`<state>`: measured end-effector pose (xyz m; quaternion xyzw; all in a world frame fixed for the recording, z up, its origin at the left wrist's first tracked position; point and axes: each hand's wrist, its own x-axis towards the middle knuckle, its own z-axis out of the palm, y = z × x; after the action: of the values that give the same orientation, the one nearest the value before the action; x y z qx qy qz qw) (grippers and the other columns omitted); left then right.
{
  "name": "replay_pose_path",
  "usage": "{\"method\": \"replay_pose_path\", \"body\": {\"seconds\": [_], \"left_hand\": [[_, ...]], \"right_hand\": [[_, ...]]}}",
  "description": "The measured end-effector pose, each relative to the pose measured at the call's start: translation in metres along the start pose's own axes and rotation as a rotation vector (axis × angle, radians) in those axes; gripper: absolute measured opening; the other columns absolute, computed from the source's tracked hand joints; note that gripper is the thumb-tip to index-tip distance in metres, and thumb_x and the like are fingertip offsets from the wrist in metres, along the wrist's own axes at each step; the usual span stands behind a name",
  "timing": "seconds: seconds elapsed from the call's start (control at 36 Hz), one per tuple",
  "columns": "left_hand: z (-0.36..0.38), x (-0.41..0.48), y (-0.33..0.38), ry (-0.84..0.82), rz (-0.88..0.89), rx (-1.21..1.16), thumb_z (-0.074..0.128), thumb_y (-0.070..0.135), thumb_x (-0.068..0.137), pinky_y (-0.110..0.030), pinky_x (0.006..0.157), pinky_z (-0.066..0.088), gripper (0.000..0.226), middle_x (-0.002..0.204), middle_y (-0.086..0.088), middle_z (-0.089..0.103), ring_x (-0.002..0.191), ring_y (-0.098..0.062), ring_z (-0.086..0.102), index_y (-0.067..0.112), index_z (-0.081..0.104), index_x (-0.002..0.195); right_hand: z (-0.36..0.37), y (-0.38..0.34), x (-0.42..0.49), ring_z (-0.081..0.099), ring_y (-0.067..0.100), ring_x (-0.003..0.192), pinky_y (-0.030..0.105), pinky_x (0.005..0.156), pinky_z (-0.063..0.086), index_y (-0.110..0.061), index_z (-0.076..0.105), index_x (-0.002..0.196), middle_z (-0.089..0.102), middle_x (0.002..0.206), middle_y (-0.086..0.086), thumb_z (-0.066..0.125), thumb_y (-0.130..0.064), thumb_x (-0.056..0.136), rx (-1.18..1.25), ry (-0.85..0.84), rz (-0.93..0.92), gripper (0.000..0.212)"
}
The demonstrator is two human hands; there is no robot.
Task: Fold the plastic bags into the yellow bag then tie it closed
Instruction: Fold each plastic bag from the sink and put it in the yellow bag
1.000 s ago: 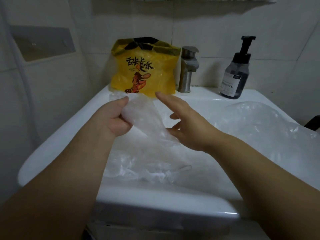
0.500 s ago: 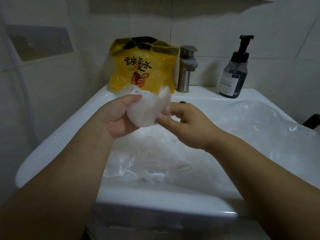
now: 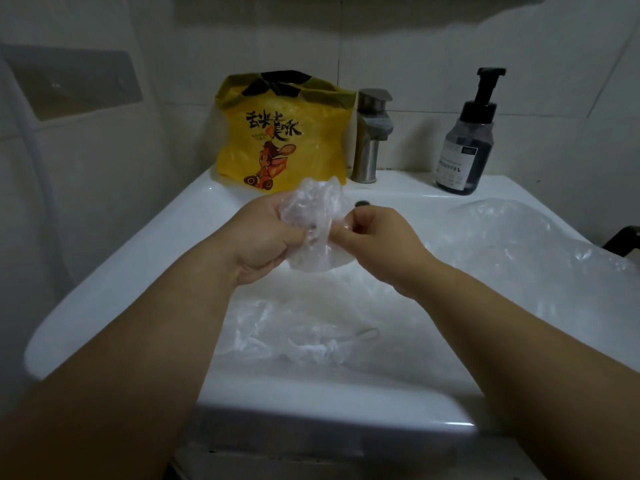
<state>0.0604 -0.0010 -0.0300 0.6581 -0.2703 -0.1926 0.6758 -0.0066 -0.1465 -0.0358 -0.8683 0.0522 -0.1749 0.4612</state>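
Note:
A clear plastic bag (image 3: 317,220), crumpled into a small bundle, is held over the white sink (image 3: 114,282). My left hand (image 3: 263,244) grips its left side and my right hand (image 3: 377,244) pinches its right side. The yellow bag (image 3: 280,133) with black lettering and a cartoon figure stands upright with its top open at the back of the sink, just beyond the bundle. More clear plastic bags (image 3: 294,337) lie loose in the basin below my hands. A large clear bag (image 3: 519,258) spreads over the sink's right side.
A metal tap (image 3: 370,136) stands right of the yellow bag. A dark pump bottle (image 3: 467,147) sits at the back right of the sink. Tiled walls close in behind and on the left. A dark object (image 3: 623,237) shows at the far right edge.
The long clear bag held in my left hand has been folded up into a small bundle. My right hand went from open fingers to pinching the bundle, and both hands closed together.

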Motion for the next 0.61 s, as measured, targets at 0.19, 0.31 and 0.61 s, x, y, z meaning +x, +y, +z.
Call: {"method": "replay_pose_path", "body": {"seconds": [0.19,0.31,0.61], "left_hand": [[0.001,-0.001,0.001,-0.083,-0.047,-0.036,0.053,-0.020,0.078,-0.022,0.082,0.056,0.046,0.107,-0.008,0.071,0.102,-0.017,0.067,0.005,0.064,0.116],[0.002,-0.002,0.005,-0.119,-0.065,-0.162,0.058,-0.007,0.073,-0.026,0.079,0.056,0.043,0.098,-0.007,0.070,0.094,-0.017,0.067,0.005,0.063,0.114],[0.001,-0.002,0.003,0.062,-0.187,0.078,0.065,0.018,0.090,-0.029,0.080,0.059,0.029,0.107,-0.011,0.073,0.101,-0.024,0.069,0.007,0.064,0.117]], "right_hand": [[-0.001,-0.003,0.004,0.058,0.020,0.102,0.034,0.081,0.055,-0.016,0.033,0.137,0.048,0.125,0.001,0.075,-0.041,0.077,0.241,0.009,0.202,0.078],[-0.005,-0.004,0.004,0.065,0.026,0.096,0.038,0.074,0.060,-0.011,0.034,0.141,0.053,0.126,0.010,0.076,-0.028,0.079,0.436,-0.025,0.265,0.076],[-0.009,-0.002,0.001,0.063,0.012,0.073,0.015,0.057,0.052,-0.021,0.041,0.134,0.055,0.092,-0.002,0.074,-0.025,0.081,0.194,0.001,0.048,0.063]]}}
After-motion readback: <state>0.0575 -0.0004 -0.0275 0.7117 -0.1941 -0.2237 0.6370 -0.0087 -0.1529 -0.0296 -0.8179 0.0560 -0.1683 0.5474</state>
